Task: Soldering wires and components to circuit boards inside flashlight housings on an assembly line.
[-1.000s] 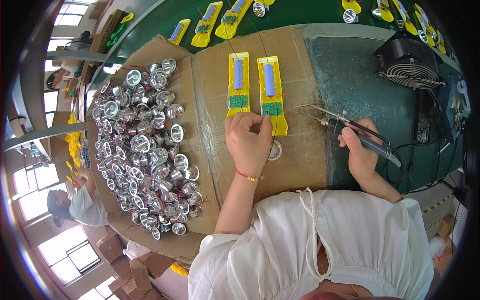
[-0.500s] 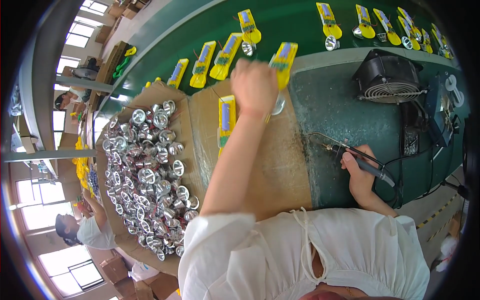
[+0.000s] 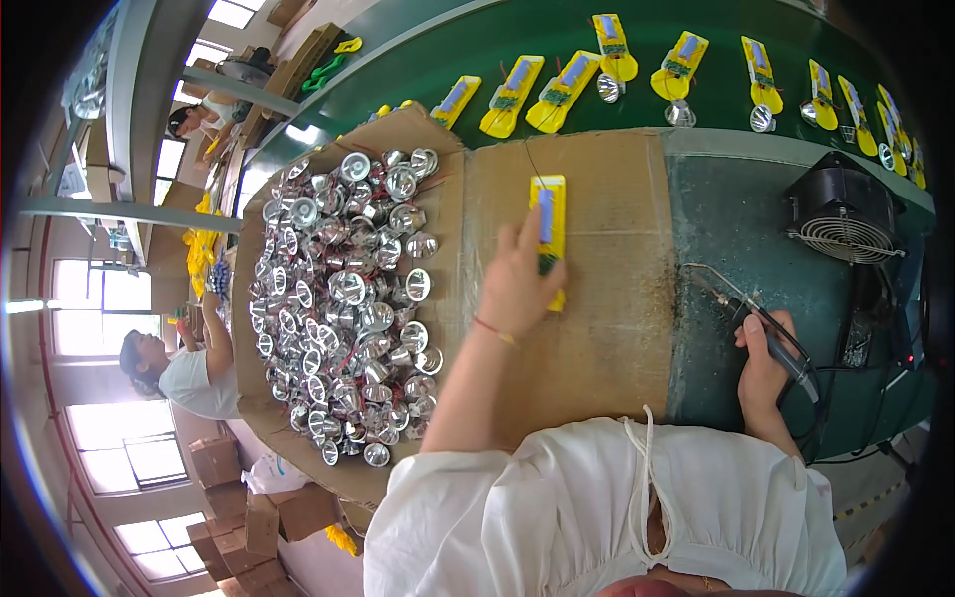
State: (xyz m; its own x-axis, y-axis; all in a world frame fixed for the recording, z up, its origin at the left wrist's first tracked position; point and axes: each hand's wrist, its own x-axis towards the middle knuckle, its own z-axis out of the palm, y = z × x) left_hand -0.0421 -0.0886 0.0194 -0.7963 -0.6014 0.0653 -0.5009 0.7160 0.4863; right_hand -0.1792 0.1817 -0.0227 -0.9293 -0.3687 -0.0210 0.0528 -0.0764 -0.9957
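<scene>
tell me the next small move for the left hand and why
Probably draw the yellow holder back toward the soldering iron: the left hand rests on it on the cardboard, and the right hand holds the iron off to the side.
</scene>
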